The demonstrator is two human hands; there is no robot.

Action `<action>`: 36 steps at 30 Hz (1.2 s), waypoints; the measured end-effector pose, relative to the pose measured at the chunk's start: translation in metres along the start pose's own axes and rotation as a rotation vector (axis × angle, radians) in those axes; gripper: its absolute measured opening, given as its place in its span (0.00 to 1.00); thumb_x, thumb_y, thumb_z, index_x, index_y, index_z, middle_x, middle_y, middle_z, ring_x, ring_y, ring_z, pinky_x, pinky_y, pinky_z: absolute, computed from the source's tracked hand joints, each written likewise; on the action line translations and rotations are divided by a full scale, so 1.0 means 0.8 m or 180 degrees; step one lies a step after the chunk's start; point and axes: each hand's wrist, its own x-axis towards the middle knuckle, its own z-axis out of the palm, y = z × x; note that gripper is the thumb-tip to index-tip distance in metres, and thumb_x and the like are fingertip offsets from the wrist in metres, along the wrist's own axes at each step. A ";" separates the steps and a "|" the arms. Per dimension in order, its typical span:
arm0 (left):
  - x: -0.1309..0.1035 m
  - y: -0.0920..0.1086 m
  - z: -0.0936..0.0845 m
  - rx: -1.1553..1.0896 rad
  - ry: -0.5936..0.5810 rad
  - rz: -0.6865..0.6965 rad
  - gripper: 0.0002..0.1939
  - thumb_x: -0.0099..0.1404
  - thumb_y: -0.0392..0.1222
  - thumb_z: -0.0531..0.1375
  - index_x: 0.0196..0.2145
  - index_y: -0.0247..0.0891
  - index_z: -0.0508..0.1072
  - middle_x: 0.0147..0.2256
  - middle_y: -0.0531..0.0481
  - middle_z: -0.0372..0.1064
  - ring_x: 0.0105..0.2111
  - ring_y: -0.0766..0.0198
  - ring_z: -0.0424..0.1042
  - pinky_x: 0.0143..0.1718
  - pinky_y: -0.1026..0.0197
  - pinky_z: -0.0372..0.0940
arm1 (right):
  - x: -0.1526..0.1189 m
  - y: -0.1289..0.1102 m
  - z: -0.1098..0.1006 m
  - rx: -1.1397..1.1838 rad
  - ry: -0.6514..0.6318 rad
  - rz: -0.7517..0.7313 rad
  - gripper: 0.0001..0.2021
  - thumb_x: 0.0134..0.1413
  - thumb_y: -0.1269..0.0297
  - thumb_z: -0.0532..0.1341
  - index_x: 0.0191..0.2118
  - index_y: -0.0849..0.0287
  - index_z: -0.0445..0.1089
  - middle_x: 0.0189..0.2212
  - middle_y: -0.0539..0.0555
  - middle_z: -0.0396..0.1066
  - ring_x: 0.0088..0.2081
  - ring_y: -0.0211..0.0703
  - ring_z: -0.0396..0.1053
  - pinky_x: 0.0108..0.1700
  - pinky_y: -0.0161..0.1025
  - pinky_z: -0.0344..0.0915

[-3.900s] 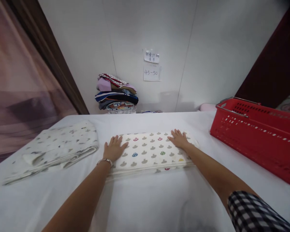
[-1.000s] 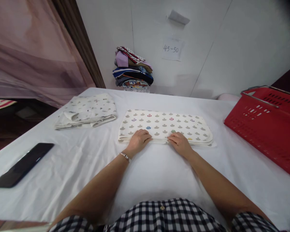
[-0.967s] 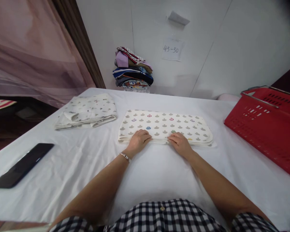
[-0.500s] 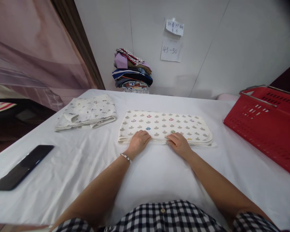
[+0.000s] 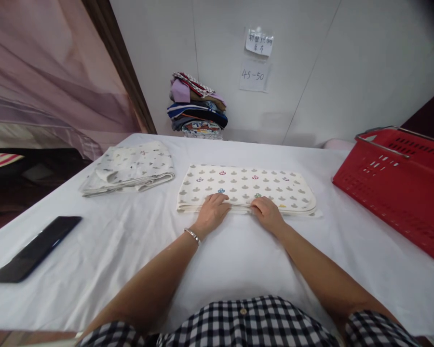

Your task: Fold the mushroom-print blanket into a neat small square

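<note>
A white cloth (image 5: 238,185) with small grey and coloured prints lies folded into a long rectangle on the white-covered table (image 5: 217,270). Its layered near edge faces me. My left hand (image 5: 212,212), with a silver bracelet at the wrist, grips that edge left of the middle, fingers on top. Right of the middle, my right hand (image 5: 266,213) pinches the same edge, its fingers curled. A short stretch of the edge shows between the two hands. My thumbs are partly hidden. Another printed white cloth (image 5: 137,166) lies loosely folded at the back left.
A red basket (image 5: 394,188) with a metal handle stands at the right. A dark flat object (image 5: 36,248) lies at the left. Behind the table is a stack of folded clothes (image 5: 197,106). Paper notes (image 5: 253,76) hang on the wall, and a pink curtain (image 5: 50,62) hangs at the left.
My left hand has slid slightly right along the near edge, closer to my right hand. The right hand and the folded cloth have hardly moved.
</note>
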 end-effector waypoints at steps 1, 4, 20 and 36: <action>0.000 0.000 0.000 -0.0014 -0.0016 -0.0019 0.11 0.67 0.39 0.53 0.34 0.41 0.75 0.44 0.45 0.69 0.48 0.55 0.65 0.48 0.50 0.61 | 0.000 0.001 0.001 0.0010 0.0000 0.0000 0.10 0.63 0.67 0.50 0.34 0.56 0.66 0.32 0.54 0.70 0.34 0.45 0.63 0.37 0.42 0.60; -0.001 0.000 0.002 -0.0001 -0.0034 -0.0048 0.10 0.67 0.40 0.54 0.34 0.41 0.75 0.44 0.45 0.69 0.48 0.55 0.65 0.47 0.51 0.61 | -0.001 0.003 0.002 0.0019 -0.0011 0.0003 0.10 0.63 0.67 0.50 0.33 0.56 0.65 0.32 0.54 0.69 0.34 0.44 0.63 0.37 0.42 0.60; 0.003 0.007 0.000 -0.0074 -0.0055 -0.0018 0.13 0.69 0.37 0.48 0.35 0.37 0.71 0.39 0.46 0.71 0.42 0.59 0.67 0.44 0.54 0.61 | 0.003 -0.008 0.007 -0.0159 -0.0177 -0.0191 0.08 0.63 0.65 0.52 0.39 0.57 0.68 0.38 0.56 0.70 0.38 0.46 0.64 0.40 0.44 0.61; -0.008 0.004 0.000 0.0470 -0.0387 -0.0069 0.07 0.67 0.36 0.51 0.36 0.38 0.70 0.35 0.47 0.69 0.39 0.60 0.66 0.40 0.56 0.60 | -0.002 0.000 0.021 -0.0227 -0.0015 -0.0261 0.12 0.63 0.64 0.50 0.36 0.56 0.71 0.35 0.57 0.71 0.37 0.49 0.65 0.38 0.46 0.62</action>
